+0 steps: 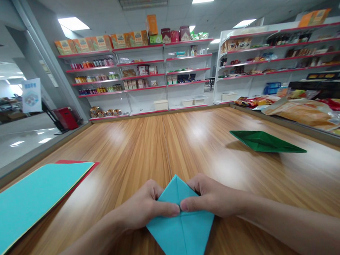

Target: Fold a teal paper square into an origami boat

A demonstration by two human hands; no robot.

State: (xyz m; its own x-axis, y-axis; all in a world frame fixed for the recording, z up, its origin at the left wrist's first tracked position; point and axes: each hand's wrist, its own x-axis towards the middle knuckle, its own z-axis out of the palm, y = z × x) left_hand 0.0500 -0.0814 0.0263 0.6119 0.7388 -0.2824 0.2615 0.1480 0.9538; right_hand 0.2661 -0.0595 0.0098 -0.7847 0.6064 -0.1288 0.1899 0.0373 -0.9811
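Note:
A folded teal paper piece (182, 232), kite-shaped with a centre crease, lies on the wooden table (165, 147) right in front of me. My left hand (146, 206) is closed on its left side, thumb pressed onto the middle. My right hand (212, 197) mirrors it on the right side, its thumb meeting the left thumb at the centre crease. Both sets of fingers curl under the paper's upper edges.
A stack of coloured sheets, teal on top (28, 199), lies at the left. A folded green paper boat (265, 141) rests at the right. Snack packets (304, 111) line the table's right edge. Stocked shop shelves (142, 74) stand behind.

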